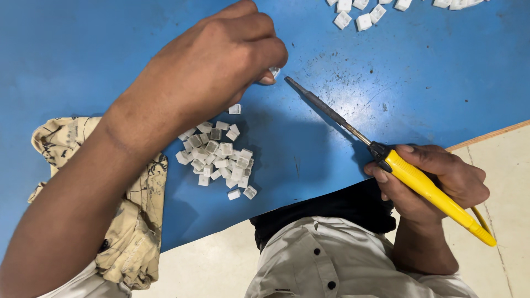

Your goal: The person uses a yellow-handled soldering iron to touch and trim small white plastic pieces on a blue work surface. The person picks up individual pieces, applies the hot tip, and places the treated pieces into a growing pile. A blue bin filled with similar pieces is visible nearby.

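Observation:
My left hand [221,60] is curled over the blue table [83,55] and pinches a small white plastic piece [274,72] between its fingertips. My right hand [436,179] grips the yellow handle of a soldering iron [425,187]. The iron's dark metal shaft [326,108] points up and left, and its tip lies just right of the pinched piece, close to it. A heap of several small white square pieces [218,157] lies on the table under my left wrist.
More white pieces [364,14] lie scattered at the table's far edge. A crumpled beige patterned cloth [132,221] sits under my left forearm at the table's near edge. Pale floor [508,165] shows at the right, beyond the table's wooden edge.

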